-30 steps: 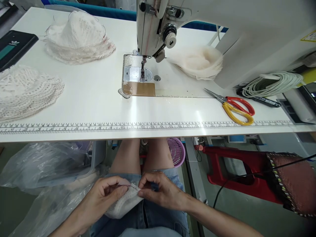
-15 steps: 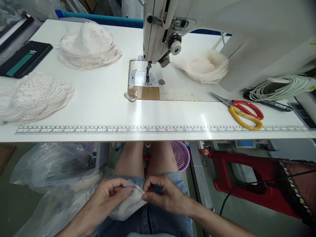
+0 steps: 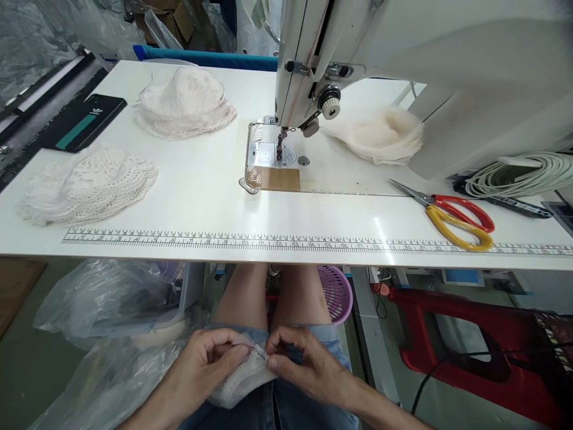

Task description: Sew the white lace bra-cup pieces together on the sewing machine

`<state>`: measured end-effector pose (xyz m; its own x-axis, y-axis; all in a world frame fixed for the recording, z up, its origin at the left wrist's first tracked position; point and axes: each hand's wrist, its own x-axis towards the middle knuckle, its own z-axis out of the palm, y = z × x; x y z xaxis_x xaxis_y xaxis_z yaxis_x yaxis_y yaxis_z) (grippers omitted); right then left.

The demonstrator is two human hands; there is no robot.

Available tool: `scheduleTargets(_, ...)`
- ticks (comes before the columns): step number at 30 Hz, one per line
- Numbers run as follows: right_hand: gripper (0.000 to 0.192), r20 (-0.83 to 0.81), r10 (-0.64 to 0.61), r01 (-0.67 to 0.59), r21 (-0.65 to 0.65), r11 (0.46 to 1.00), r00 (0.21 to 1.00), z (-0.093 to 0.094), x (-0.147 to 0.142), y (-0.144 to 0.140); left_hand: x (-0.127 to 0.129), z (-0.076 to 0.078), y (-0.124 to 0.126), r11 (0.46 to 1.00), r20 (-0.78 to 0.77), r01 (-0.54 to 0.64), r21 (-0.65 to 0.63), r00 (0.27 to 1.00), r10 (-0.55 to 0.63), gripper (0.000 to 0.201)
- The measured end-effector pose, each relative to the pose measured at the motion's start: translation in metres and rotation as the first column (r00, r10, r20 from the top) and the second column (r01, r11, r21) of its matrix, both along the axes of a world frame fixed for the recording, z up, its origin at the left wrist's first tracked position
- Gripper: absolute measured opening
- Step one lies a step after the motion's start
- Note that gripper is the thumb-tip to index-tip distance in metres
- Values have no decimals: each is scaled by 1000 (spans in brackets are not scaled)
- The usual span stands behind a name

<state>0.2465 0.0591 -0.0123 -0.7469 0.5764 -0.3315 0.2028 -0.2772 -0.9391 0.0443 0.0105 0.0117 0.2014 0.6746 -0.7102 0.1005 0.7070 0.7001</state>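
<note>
Over my lap, below the table edge, both hands pinch a small white lace fabric piece [image 3: 242,382]. My left hand [image 3: 203,364] grips its left side with thumb and fingers. My right hand [image 3: 304,364] pinches the top right edge, fingertips almost meeting the left ones. The piece sags between them onto my denim shorts [image 3: 286,412]. Part of the lace is hidden under my fingers.
A white sewing machine [image 3: 403,65] stands on the white table [image 3: 201,197] with a printed ruler [image 3: 286,242] along the front. Lace stacks [image 3: 89,185] [image 3: 185,104], a cream fabric pile [image 3: 380,134], red-and-yellow scissors [image 3: 452,215], a phone [image 3: 83,122]. Plastic bags [image 3: 102,298] left, purple basket [image 3: 333,292], red stool [image 3: 465,328].
My head view has shifted so the table and machine appear further right and lower. My hands stay in my lap on the lace piece, fingertips slightly closer together.
</note>
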Motion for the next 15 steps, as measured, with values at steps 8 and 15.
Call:
scheduleTargets(8, 26, 19, 0, 1, -17, 1000, 1000, -2, -7, -2, 2, 2, 1, 1000, -7, -21, 22, 1000, 22, 38)
scheduleTargets(15, 24, -7, 5, -5, -33, 999, 1000, -7, -7, -3, 0, 4, 2, 998, 0, -60, -11, 998, 60, 36)
